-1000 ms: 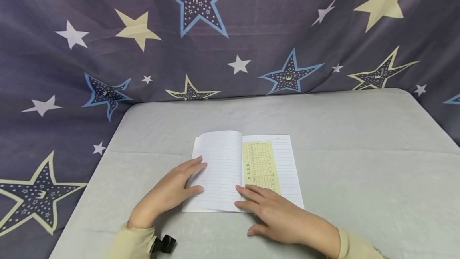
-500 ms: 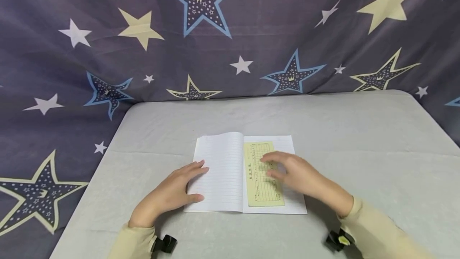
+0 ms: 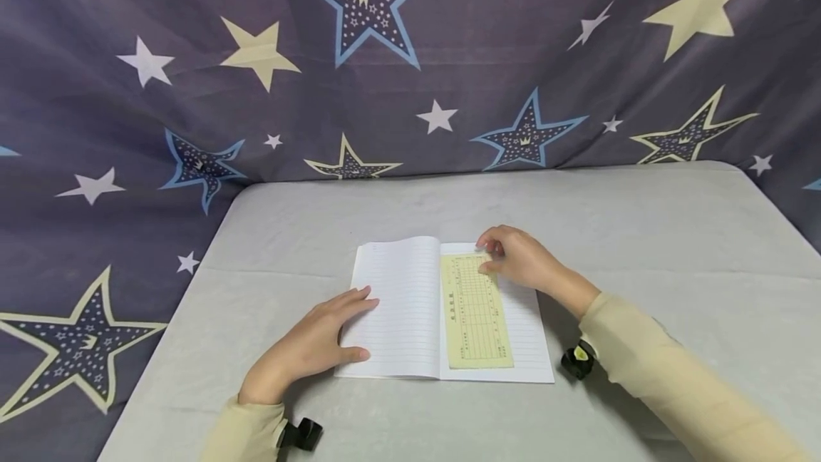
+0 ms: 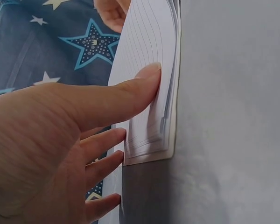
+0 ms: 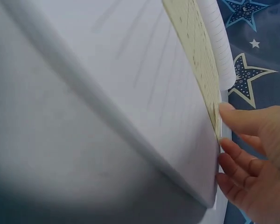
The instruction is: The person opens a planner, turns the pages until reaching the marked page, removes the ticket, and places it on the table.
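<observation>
An open lined notebook [image 3: 398,334] lies flat, a yellow printed slip of paper [image 3: 477,326] on its right page. Over the left page's outer edge spreads my left hand [image 3: 314,341]. In the left wrist view, the left thumb [image 4: 147,77] presses on the lined page while the other fingers lie along the notebook's edge. My right hand [image 3: 522,259] is at the slip's far right corner, fingers bent and thumb over the slip. The right wrist view shows the right thumb [image 5: 231,114] and forefinger apart near the slip's end; contact is hard to tell.
The notebook rests on a table with a light grey cloth [image 3: 641,269]. Behind and to the left hangs a dark star-patterned curtain [image 3: 288,105]. A small black device [image 3: 579,360] is strapped at the right wrist, another black device [image 3: 308,435] at the left.
My right hand has lifted off the near part of the notebook and moved away from me to the slip's far corner, uncovering the slip's near end. The left hand stays on the left page.
</observation>
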A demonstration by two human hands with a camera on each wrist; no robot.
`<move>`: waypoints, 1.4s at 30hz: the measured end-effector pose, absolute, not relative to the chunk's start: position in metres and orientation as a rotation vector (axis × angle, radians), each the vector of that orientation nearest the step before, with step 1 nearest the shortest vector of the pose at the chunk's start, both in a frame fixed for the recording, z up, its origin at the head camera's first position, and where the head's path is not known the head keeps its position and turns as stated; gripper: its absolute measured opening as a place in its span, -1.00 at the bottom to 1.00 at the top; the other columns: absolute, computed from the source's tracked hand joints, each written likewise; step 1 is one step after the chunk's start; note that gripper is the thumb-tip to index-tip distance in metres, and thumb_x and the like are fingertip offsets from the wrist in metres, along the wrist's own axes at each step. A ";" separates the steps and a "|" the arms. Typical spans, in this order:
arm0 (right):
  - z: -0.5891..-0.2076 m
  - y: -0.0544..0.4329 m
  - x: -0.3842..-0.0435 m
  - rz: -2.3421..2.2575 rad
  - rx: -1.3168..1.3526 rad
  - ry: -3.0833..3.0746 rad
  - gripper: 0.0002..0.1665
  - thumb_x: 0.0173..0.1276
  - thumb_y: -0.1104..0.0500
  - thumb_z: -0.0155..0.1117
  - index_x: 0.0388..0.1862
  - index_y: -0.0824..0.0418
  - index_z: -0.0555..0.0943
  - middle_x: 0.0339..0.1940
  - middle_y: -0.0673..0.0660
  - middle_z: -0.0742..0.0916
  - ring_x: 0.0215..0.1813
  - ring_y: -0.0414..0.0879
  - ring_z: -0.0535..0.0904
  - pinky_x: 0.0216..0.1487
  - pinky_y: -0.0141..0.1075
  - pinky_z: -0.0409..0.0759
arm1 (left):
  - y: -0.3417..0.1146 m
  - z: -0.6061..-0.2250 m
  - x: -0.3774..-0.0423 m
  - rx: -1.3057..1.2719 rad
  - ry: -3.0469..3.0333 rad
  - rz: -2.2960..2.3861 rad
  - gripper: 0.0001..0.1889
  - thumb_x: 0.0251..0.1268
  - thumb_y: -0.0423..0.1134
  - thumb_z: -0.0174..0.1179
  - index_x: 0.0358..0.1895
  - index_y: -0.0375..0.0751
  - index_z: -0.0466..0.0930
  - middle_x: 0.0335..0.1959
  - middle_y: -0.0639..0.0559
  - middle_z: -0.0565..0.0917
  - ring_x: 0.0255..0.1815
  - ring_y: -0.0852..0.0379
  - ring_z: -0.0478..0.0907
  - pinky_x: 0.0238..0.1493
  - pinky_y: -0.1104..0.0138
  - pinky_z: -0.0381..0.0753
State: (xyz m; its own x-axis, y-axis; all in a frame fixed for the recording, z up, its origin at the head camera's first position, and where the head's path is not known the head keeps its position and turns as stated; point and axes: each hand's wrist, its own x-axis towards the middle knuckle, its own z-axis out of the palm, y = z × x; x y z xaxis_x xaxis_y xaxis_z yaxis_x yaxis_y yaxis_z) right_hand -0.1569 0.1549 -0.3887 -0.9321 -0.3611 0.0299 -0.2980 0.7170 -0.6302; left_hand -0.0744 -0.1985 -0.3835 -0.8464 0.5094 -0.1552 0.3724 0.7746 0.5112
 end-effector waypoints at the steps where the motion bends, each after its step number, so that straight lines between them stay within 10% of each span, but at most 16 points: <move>1: -0.389 0.154 -0.158 -0.999 -0.538 2.809 -0.59 0.13 0.26 0.55 -0.05 0.29 0.63 -0.27 0.10 0.63 -0.24 -0.04 0.48 -0.17 -0.21 0.49 | -0.198 -0.383 -0.075 0.683 2.685 0.685 -0.23 0.11 -0.09 0.47 0.43 -0.13 0.40 0.52 -0.09 0.25 0.51 -0.22 0.15 0.40 -0.22 0.16; 42: -0.374 0.226 -0.174 -1.000 -0.514 2.837 -0.82 0.41 0.26 0.28 -0.14 0.39 0.67 -0.35 0.11 0.71 -0.33 -0.06 0.52 -0.22 -0.17 0.51 | -0.195 -0.384 -0.074 0.682 2.701 0.660 -0.23 0.10 -0.12 0.48 0.42 -0.17 0.39 0.51 -0.13 0.26 0.51 -0.21 0.15 0.40 -0.22 0.16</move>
